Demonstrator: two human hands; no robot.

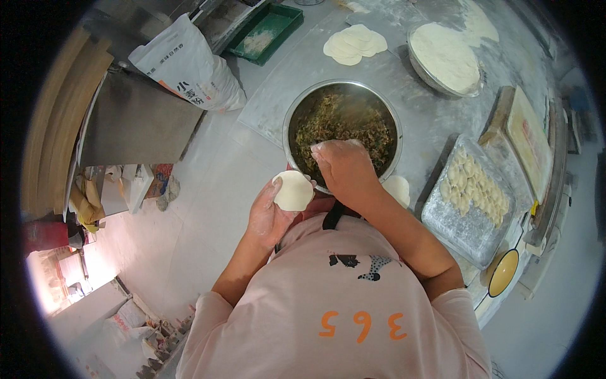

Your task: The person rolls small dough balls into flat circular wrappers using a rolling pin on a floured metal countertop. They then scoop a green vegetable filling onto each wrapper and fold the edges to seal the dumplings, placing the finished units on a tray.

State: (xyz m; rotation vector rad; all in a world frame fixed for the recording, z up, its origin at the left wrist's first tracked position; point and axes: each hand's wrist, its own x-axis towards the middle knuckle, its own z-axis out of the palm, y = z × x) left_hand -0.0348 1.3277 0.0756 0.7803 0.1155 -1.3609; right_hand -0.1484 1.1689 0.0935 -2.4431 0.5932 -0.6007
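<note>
On the palm and fingers of my left hand (271,211) lies a round dough wrapper (293,191), held by the thumb at its edge. My right hand (345,170) is over the near part of a steel bowl (400,137) of chopped filling (341,113), its fingers curled; whether they pinch filling or a tool is hidden. Beside the bowl's near right rim, partly behind my right forearm, lie more wrappers (397,190). A fanned pile of wrappers (355,45) rests beyond the bowl. Rows of folded dumplings (468,182) sit in a metal tray (459,237) at the right.
A bowl of flour (445,59) stands at the back right. A green tray (287,26) and a white flour sack (189,66) are at the back left. At right are a yellow bowl (503,273) and a flat pale slab (529,142). Flour dusts the worktop (265,102).
</note>
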